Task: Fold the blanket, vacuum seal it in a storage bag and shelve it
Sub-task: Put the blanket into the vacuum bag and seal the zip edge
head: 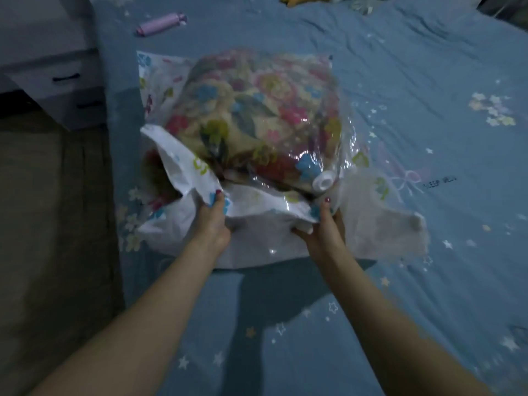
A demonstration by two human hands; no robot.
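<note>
Left hand (213,224) pinched the storage bag's (257,247) near open edge, thumb on top; right hand (323,230) pinched the same edge just beside the white valve (324,181). Held the folded floral blanket (251,115) inside, bulging, on the blue bed (428,81). Lay close to the bed's left edge, with open sheet to the right and nearer. Purple pump (161,24) well apart, beyond; drawer unit (57,81) left of the bed.

We're in a home bedroom: a wide bed (400,67) under a blue star-printed sheet, and just left of that bed, a grey drawer unit (65,90) with dark handles.
</note>
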